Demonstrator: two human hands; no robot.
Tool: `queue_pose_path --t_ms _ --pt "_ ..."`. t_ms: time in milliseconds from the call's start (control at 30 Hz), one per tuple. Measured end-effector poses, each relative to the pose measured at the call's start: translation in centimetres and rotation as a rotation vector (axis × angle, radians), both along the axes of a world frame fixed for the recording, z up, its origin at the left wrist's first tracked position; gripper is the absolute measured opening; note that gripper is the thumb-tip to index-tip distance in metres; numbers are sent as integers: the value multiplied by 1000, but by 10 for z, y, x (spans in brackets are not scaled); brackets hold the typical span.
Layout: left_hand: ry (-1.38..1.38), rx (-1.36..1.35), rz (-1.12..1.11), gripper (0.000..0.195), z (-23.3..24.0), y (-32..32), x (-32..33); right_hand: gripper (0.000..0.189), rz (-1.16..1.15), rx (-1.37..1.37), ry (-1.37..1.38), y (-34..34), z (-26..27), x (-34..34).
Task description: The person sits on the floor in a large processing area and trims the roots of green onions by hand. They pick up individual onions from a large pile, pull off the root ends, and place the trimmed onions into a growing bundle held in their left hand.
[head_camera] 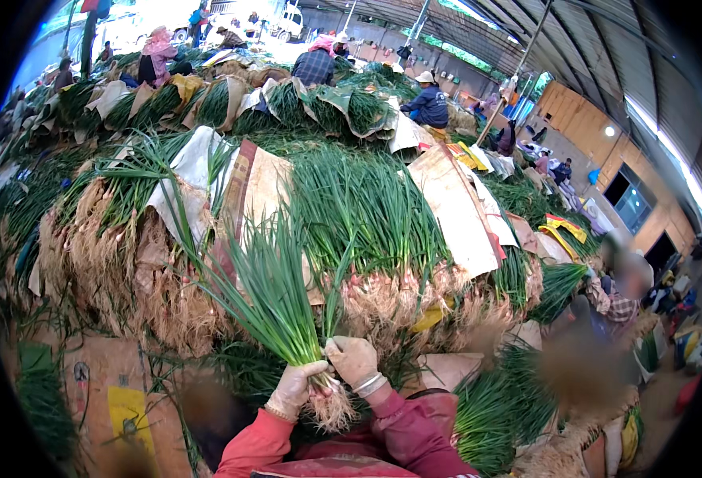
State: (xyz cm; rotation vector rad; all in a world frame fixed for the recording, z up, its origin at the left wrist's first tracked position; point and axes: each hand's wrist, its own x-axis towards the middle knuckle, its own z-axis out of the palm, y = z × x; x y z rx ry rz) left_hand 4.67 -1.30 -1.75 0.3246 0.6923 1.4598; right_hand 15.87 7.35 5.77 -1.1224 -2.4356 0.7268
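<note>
My gloved left hand [293,386] is wrapped around a bunch of scallions [285,305] just above its pinkish bulbs. The long green leaves fan up and to the left, while the pale roots [331,409] hang below the fist. Close against the right side of the bunch, my gloved right hand [354,362] has its fingers pinched at a thin scallion [331,305], whose leaves rise from the fingertips. Ahead of both hands lies a thick row of scallions [374,221], roots toward me.
Woven sacks [455,209] drape over the heaped scallions. More bunches lie at my right [494,406]. A flattened sack [88,382] with scattered leaves covers the ground at left. At right sits a person in a checked top [625,308]; several people sit farther back among the piles.
</note>
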Motion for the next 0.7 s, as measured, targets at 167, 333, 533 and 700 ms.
queue_pose_path --t_ms 167,333,533,700 --pt "-22 -15 5 15 6 -7 2 35 -85 234 -7 -12 -18 2" --pt "-69 -55 59 22 -5 -9 -3 30 -43 229 102 -16 -19 0" --pt "-167 -3 64 29 4 -16 -2 20 3 198 40 60 -86 44" --pt "-186 -12 87 31 3 -18 0 44 -14 -936 297 8 -57 33"
